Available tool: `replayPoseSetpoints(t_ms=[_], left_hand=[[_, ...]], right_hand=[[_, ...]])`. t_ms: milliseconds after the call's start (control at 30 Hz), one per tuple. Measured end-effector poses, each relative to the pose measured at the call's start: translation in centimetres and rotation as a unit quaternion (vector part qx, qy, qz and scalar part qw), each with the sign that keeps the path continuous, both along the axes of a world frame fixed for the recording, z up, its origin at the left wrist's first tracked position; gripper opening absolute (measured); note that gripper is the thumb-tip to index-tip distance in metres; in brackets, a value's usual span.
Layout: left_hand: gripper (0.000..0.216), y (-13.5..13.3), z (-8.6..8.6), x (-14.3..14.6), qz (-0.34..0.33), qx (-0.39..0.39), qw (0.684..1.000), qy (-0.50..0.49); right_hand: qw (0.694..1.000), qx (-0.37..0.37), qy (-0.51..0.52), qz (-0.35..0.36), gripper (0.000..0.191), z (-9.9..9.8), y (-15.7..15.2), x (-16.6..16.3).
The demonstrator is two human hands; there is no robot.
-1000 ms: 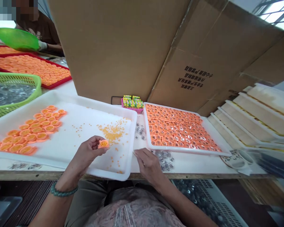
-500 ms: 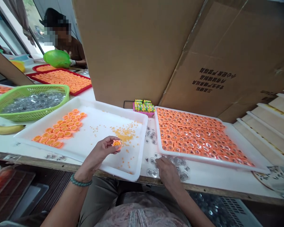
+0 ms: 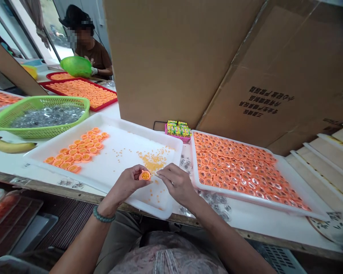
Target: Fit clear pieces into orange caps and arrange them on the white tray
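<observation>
My left hand (image 3: 128, 184) pinches a small orange cup (image 3: 145, 175) filled with yellow beads, held over the near right part of a white tray (image 3: 117, 158). My right hand (image 3: 174, 182) is right beside the cup, fingers pinched together on a small clear lid I can barely make out. Loose yellow beads (image 3: 153, 160) lie scattered on the tray, and a group of filled orange cups (image 3: 77, 152) sits at its left end. Clear lids (image 3: 214, 201) lie on the table by my right wrist.
A second white tray (image 3: 274, 205) packed with lidded orange cups lies to the right. A green basket (image 3: 42, 131) of clear lids and a banana (image 3: 13, 145) are at left. A large cardboard sheet (image 3: 174, 57) stands behind. Another person (image 3: 88, 49) holds a green bowl by red trays.
My right hand has come up from the clear lids on the table edge and moved left to the cup in my left hand. The view has shifted slightly.
</observation>
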State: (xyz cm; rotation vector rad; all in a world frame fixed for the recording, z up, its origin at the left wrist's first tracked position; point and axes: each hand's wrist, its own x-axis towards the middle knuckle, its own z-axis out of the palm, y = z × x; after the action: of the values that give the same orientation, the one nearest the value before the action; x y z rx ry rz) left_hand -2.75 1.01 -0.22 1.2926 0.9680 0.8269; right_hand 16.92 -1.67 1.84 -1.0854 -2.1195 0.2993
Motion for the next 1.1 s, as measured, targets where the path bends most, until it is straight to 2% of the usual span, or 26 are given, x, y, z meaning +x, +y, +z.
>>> replayPoseSetpoints(t_ms=[133, 300, 533, 733, 867, 967, 1033, 1100], left_hand=[[0.019, 0.0, -0.7, -0.1, -0.008, 0.039, 0.998, 0.049], [0.013, 0.2, -1.0, -0.1, -0.001, 0.102, 0.987, 0.127], [0.026, 0.2, -0.7, 0.0, 0.01, 0.018, 1.0, -0.012], [0.017, 0.2, -1.2, -0.2, 0.003, 0.058, 0.998, 0.04], [0.02, 0.3, -1.2, -0.2, 0.013, 0.048, 0.998, 0.032], [0.026, 0.4, -0.9, -0.1, 0.03, 0.027, 0.999, 0.023], [0.026, 0.4, -0.8, -0.2, 0.039, 0.025, 0.998, 0.034], [0.024, 0.4, -0.7, -0.2, 0.043, 0.028, 0.998, 0.047]], right_hand=[[0.993, -0.011, -0.089, 0.079, 0.019, 0.9, 1.7, -2.1], [0.984, -0.024, -0.14, 0.105, 0.018, 0.9, 2.2, -3.1], [0.983, -0.046, -0.143, 0.107, 0.02, 1.5, 2.2, -2.9], [0.98, -0.052, -0.161, 0.107, 0.018, 1.9, 2.3, -3.3], [0.989, -0.056, -0.112, 0.08, 0.017, 1.6, 2.6, -2.9], [0.997, -0.069, -0.044, 0.0, 0.017, 1.1, 3.2, -2.1], [0.993, -0.113, 0.018, -0.043, 0.017, 0.5, 3.5, -1.6], [0.97, -0.202, 0.122, -0.053, 0.016, -0.1, 3.6, -1.3]])
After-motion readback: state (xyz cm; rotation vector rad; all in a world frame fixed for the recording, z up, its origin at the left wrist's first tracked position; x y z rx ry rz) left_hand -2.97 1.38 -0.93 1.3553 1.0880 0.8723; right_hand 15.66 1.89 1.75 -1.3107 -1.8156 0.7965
